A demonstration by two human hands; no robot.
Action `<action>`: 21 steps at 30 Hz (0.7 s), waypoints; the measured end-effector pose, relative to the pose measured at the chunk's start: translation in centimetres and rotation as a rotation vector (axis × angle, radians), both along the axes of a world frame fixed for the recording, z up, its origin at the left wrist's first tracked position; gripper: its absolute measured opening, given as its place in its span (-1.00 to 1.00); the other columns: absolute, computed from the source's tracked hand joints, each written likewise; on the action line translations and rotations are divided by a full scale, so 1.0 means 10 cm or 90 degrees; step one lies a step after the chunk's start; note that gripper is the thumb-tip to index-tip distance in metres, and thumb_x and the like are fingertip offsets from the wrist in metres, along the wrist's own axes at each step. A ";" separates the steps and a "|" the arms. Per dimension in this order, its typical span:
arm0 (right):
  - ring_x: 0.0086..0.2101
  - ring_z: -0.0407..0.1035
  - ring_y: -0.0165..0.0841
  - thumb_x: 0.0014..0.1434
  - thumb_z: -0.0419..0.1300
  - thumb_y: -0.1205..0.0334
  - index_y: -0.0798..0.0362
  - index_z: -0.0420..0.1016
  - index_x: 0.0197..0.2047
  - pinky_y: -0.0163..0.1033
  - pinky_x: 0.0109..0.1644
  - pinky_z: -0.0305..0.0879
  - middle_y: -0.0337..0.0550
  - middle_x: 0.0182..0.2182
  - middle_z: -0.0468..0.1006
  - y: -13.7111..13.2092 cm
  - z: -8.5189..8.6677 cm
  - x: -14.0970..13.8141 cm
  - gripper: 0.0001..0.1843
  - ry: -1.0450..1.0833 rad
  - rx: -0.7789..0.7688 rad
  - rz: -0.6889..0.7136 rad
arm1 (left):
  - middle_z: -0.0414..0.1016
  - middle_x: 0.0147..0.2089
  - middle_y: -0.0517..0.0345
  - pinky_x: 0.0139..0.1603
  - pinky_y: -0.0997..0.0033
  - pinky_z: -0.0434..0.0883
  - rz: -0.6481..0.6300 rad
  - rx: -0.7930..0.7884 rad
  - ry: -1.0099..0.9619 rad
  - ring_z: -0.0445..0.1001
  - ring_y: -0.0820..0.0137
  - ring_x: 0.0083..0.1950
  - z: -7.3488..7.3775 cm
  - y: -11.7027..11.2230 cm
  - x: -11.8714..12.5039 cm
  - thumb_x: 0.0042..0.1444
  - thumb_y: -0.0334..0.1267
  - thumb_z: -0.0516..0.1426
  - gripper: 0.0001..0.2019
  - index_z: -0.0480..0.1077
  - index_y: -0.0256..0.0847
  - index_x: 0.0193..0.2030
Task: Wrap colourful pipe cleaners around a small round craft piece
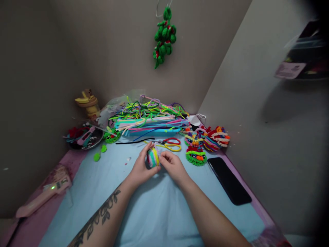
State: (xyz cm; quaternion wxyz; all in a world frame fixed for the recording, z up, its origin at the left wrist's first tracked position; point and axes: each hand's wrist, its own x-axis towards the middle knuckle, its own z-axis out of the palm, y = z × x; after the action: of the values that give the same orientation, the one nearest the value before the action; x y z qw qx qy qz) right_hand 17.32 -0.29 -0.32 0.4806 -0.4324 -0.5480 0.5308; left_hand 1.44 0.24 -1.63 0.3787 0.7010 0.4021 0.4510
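Note:
Over the middle of the blue cloth (102, 192), my left hand (142, 167) curls around a small rounded craft piece (153, 157) with yellow, white, turquoise and dark red stripes of fuzzy pipe cleaner. My right hand (172, 165) pinches at the right edge of that same piece, thumb against bent fingers. What lies between those fingertips is too small to make out. Just beyond the hands rest scissors (172, 144) with one red and one yellow handle loop. A black pipe cleaner (135, 141) lies to their left.
Loose pipe cleaners (151, 118) heap over a blue tray at the back. Finished striped pieces (196, 156) cluster right, near a black phone (229, 180). At left are a metal bowl (95, 140), a green craft piece (111, 136) and a pink glue gun (45, 195) with a lit green light.

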 end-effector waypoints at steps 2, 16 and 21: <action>-0.53 0.13 -0.46 0.09 0.16 0.08 0.05 0.33 -0.47 -0.32 -0.44 0.05 -0.33 -0.58 0.27 -0.01 -0.03 -0.03 -0.77 -0.006 0.005 0.002 | 0.07 0.34 -0.21 0.30 0.04 0.12 0.008 -0.041 -0.026 0.08 0.07 0.36 -0.01 0.01 0.00 -0.10 -0.18 0.30 -0.08 -0.09 -0.19 0.35; -0.29 0.30 -0.32 -0.04 0.30 0.10 0.00 0.56 -0.23 -0.22 -0.19 0.24 -0.18 -0.33 0.39 0.05 0.02 0.12 -0.73 0.033 0.070 -0.012 | 0.21 0.27 -0.17 0.24 0.11 0.21 -0.011 -0.045 0.043 0.24 0.10 0.26 0.02 -0.01 0.01 -0.10 -0.17 0.29 -0.16 0.01 -0.21 0.30; -0.28 0.26 -0.33 -0.03 0.31 0.16 0.00 0.55 -0.35 -0.22 -0.18 0.21 -0.21 -0.33 0.30 0.04 0.03 0.17 -0.85 -0.015 0.092 0.055 | 0.31 0.19 -0.15 0.23 0.08 0.21 -0.013 -0.021 0.094 0.28 0.08 0.22 0.03 0.00 0.00 -0.10 -0.13 0.29 -0.31 0.22 -0.24 0.19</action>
State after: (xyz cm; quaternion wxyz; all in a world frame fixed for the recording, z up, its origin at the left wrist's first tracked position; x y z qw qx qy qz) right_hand 19.05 0.15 0.03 0.4810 -0.3788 -0.6087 0.5046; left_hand 1.43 0.21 -1.31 0.3642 0.7302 0.4287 0.3877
